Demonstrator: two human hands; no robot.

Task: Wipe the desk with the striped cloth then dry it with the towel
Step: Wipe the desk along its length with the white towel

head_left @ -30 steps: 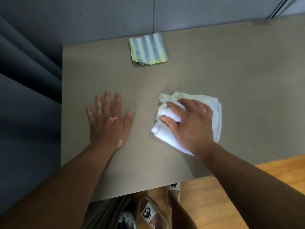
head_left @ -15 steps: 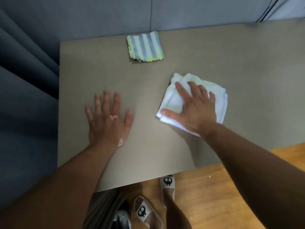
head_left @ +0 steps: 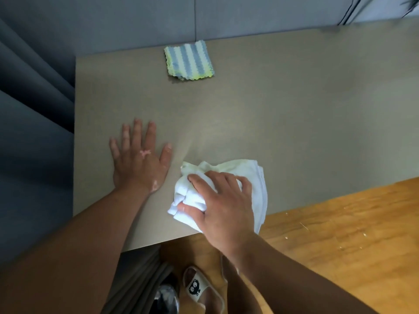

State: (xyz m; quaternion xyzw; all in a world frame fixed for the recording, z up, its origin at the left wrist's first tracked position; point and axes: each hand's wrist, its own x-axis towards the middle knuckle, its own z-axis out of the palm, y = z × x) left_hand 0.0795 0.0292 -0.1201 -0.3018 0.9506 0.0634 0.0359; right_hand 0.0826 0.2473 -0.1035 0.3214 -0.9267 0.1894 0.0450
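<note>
Folded striped cloth [head_left: 189,61] at far edge of desk [head_left: 294,109], crumpled white towel [head_left: 259,196] nearer

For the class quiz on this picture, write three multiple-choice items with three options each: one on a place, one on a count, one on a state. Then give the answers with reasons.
1. Where does the striped cloth lie?
A. near the far edge of the desk
B. under a hand
C. on the floor

2. How many hands touch the white towel?
A. none
B. one
C. two

3. How is the left hand?
A. clenched in a fist
B. lifted above the desk
C. flat on the desk, fingers spread

Answers:
1 A: it lies alone by the far edge.
2 B: only the right hand grips it.
3 C: its palm rests on the desk, apart from the towel.
</note>
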